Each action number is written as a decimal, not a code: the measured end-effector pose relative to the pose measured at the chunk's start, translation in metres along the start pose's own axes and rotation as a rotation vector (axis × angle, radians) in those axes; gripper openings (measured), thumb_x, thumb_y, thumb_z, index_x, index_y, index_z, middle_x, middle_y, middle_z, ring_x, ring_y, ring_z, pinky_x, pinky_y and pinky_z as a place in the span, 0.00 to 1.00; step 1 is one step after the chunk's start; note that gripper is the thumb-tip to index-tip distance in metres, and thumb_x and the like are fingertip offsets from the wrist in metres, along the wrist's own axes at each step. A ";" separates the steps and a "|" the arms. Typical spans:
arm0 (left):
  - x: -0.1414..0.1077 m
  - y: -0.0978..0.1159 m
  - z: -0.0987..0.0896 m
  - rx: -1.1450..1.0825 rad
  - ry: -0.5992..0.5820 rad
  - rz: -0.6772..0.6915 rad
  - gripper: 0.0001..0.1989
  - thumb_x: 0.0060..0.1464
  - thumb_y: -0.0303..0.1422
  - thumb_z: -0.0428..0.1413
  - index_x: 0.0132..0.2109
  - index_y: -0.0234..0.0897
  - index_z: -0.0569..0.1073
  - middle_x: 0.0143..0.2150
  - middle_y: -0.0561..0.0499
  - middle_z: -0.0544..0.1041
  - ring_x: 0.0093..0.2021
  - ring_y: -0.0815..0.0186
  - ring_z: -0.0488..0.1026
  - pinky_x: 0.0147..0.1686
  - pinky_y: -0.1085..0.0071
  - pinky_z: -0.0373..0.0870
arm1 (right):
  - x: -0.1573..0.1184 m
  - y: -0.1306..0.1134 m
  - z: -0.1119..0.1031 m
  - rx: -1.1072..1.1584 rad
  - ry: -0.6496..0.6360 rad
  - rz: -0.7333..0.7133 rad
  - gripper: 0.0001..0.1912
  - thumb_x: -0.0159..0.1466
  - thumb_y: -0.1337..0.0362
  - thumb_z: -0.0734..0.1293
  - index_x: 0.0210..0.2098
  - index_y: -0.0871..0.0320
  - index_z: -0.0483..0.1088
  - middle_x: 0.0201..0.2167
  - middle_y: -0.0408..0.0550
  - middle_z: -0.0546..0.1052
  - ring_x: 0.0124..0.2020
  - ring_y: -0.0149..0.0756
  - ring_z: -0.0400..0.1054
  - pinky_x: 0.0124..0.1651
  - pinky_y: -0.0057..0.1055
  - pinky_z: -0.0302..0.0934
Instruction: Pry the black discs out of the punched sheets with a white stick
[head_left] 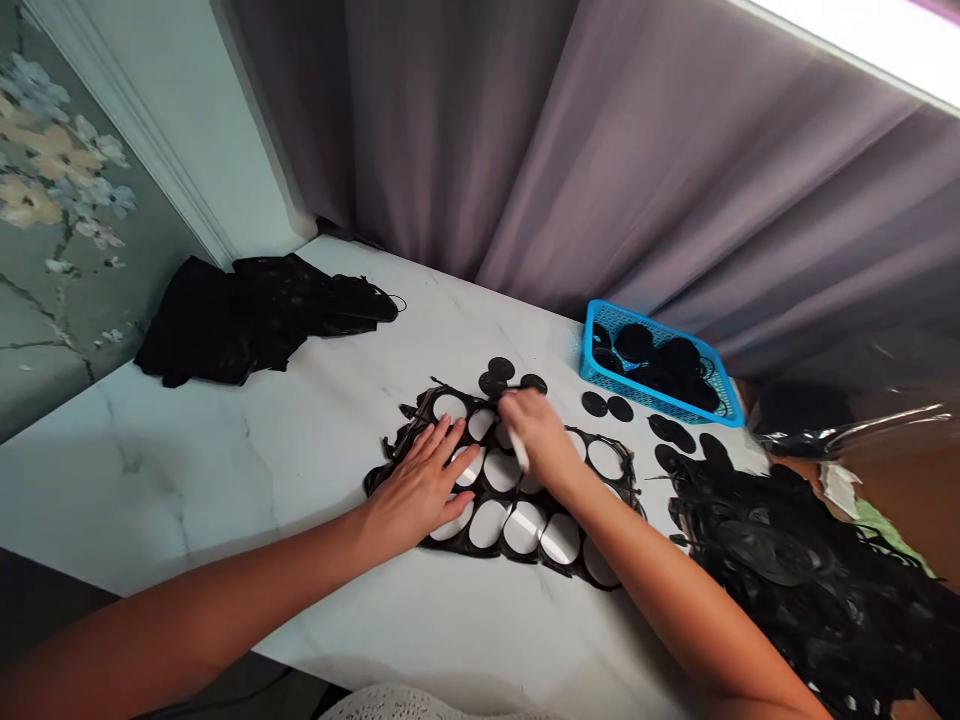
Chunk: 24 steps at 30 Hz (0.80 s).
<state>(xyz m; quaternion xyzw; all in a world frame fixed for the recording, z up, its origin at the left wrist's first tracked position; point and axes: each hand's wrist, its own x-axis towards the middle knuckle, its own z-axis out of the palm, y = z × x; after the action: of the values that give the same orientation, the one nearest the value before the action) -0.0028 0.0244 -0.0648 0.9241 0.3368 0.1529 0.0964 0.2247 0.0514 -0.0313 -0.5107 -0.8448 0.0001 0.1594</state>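
A black sheet (510, 492) with rows of round openings lies on the white table, its edges ragged. White shows inside each round; whether these are holes or white discs I cannot tell. My left hand (424, 485) lies flat with spread fingers on the sheet's left part. Over the upper middle of the sheet, my right hand (544, 435) is closed round a slim white stick-like thing (519, 450), mostly hidden by the fingers. Just beyond the sheet are several loose black discs (501, 369).
A blue basket (660, 400) holding black discs stands at the back right of the marble-patterned table (225, 450). More discs lie near it, beside a big heap of black scraps (795, 560). Folded black material (255, 310) rests at the back left. A grey curtain (450, 130) hangs behind.
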 end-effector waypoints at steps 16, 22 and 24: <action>-0.011 -0.009 -0.023 0.074 0.034 -0.028 0.25 0.65 0.39 0.53 0.64 0.30 0.64 0.66 0.36 0.65 0.67 0.50 0.61 0.66 0.52 0.57 | 0.048 0.026 0.015 1.216 -0.002 0.497 0.15 0.57 0.55 0.69 0.27 0.53 0.58 0.25 0.41 0.72 0.32 0.37 0.70 0.32 0.29 0.57; -0.016 -0.015 -0.024 0.109 -0.016 0.004 0.22 0.65 0.39 0.53 0.61 0.31 0.67 0.64 0.38 0.69 0.65 0.51 0.64 0.64 0.53 0.60 | 0.044 -0.005 0.019 1.093 -0.155 0.319 0.14 0.61 0.56 0.67 0.25 0.55 0.61 0.23 0.40 0.69 0.29 0.32 0.64 0.31 0.28 0.53; -0.016 -0.015 -0.021 0.116 -0.003 0.006 0.22 0.65 0.38 0.53 0.61 0.31 0.68 0.63 0.38 0.70 0.65 0.51 0.64 0.64 0.53 0.59 | 0.043 -0.010 0.016 0.990 -0.188 0.243 0.14 0.62 0.57 0.66 0.25 0.56 0.61 0.23 0.39 0.67 0.27 0.30 0.60 0.31 0.28 0.52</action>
<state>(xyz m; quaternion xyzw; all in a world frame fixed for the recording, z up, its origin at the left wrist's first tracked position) -0.0306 0.0263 -0.0530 0.9293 0.3424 0.1317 0.0427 0.1931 0.0865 -0.0331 -0.4664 -0.6888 0.4643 0.3041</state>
